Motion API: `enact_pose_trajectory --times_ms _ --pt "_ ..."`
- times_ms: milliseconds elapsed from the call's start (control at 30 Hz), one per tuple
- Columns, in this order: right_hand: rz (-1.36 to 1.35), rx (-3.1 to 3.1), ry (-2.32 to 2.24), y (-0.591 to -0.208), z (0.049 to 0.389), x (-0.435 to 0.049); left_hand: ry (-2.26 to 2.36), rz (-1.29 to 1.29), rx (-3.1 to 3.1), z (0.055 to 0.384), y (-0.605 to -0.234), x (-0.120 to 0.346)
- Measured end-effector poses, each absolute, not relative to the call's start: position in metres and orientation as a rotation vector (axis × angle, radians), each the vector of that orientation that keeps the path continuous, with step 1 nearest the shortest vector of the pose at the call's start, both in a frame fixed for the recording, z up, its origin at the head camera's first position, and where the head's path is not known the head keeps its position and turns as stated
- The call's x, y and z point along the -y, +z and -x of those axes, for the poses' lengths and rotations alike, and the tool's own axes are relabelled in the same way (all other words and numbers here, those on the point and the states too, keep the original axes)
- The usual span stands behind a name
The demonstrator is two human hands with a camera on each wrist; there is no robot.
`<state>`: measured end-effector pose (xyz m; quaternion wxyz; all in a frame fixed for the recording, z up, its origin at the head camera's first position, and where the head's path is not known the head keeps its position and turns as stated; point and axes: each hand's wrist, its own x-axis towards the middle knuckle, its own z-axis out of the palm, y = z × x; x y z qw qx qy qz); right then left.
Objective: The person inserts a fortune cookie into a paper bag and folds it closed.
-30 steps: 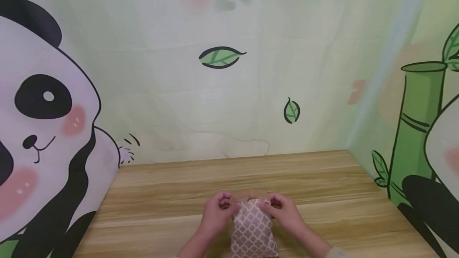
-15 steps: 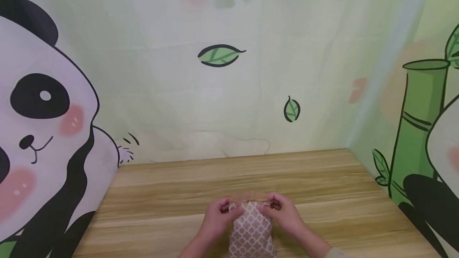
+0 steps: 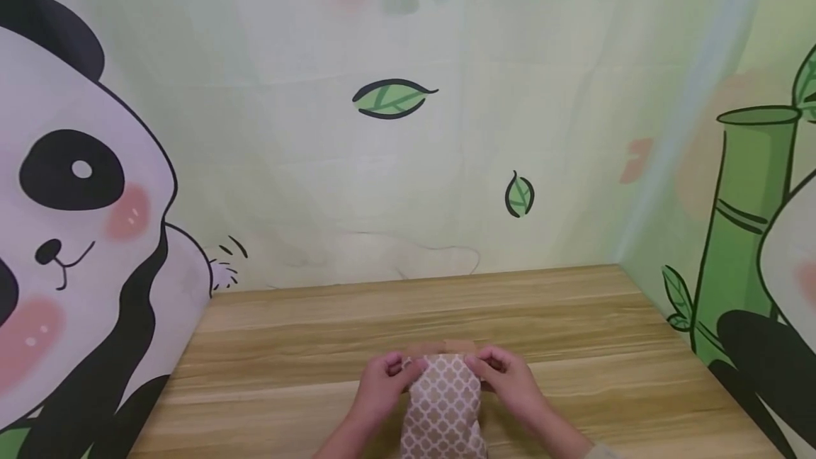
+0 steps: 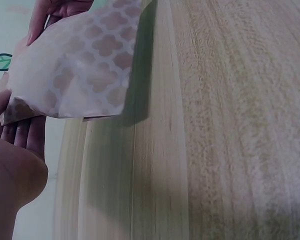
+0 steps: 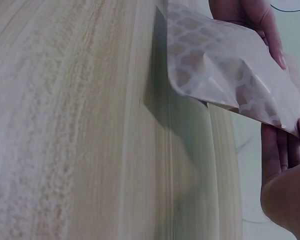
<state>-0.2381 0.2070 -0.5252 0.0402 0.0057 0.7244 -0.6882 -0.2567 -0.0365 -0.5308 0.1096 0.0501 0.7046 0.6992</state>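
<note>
A brown paper bag (image 3: pixel 443 406) with a white lattice pattern is held between the two hands at the near part of the table. My left hand (image 3: pixel 382 388) pinches its upper left corner, thumb on the patterned face and fingers behind. At the upper right corner my right hand (image 3: pixel 512 382) pinches the paper likewise. A plain brown strip (image 3: pixel 459 346) shows beyond the bag's top edge. The left wrist view has the creased bag (image 4: pixel 97 65) raised off the wood, casting a shadow. From the right wrist, the bag's side edge (image 5: pixel 230 106) appears, with the right fingers (image 5: pixel 271 150) beneath.
The wood-grain table (image 3: pixel 287 331) reaches back to a pale green backdrop (image 3: pixel 287 161) printed with leaves. A printed panda (image 3: pixel 83 232) stands on the left wall, printed bamboo (image 3: pixel 746 232) on the right.
The bag has shifted slightly left and its patterned face lies flatter at the top. The right thumb has moved a little toward the right corner. Both hands keep pinching the paper.
</note>
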Motion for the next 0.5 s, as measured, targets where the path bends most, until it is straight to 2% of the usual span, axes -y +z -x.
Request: enact_pose_trajectory --times_ms 233,500 --pt "-0.012 -2.356 -2.079 -0.527 0.24 -0.207 2.077 -0.081 -2.073 0.262 -0.537 0.037" --pt "0.141 -2.4 -2.071 -0.535 0.241 -0.21 2.083 -0.094 -2.129 0.263 -0.549 0.039"
